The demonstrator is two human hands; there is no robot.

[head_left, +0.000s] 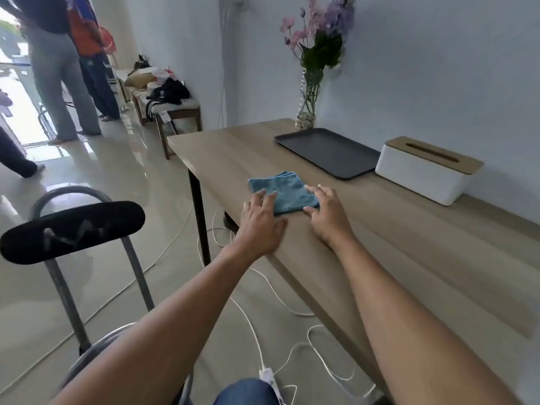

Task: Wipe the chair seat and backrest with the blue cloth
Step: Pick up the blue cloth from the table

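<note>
Wooden surface (409,244) carries the folded blue cloth (287,192) near its front edge, long axis running 10 to 4 o'clock. Both hands, left (261,223) and right (328,213), lie flat and unclenched, fingertips on the cloth's near corners. Chair backrest (73,230) stands at 8 o'clock.

Cloth (283,192) laid on the table (409,244) near its front edge, between the left hand (261,223) and right hand (328,213). Tray (327,152) and box (428,169) set behind it; vase (307,111) behind the tray. Chair (73,232) placed left of the table.
</note>
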